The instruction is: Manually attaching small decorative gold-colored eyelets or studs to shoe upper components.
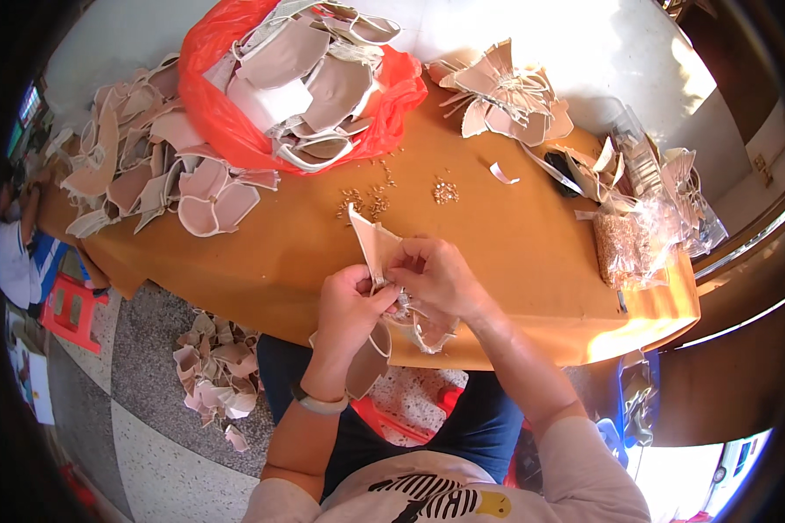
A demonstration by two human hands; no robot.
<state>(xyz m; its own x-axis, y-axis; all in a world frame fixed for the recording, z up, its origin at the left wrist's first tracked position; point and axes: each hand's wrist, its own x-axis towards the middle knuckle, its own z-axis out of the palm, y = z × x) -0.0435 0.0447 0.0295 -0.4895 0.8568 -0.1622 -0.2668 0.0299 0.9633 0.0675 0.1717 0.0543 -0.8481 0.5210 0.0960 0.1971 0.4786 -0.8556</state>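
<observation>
Far left on my feed there's another person (13, 261) near a red stool (74, 312), then a messy bra pile (135, 161) hogging that end of the table (515, 253). Below, more beige pieces (222, 370) are heaped on the floor (183, 462). A stuffed red bag (222, 113) blocks a lot of the back, with loose gold bits (446, 192) between it and my hands. The bra (375, 242) I'm on is at the front edge, around the middle: left hand (347, 305) pinched on it, right hand (432, 277) pinched on it too, right beside. Further right, a fanned-out bundle (510, 100) sits at the back, a white scrap (503, 174) nearer me, and a clear bag (624, 248) crowds the corner.
</observation>
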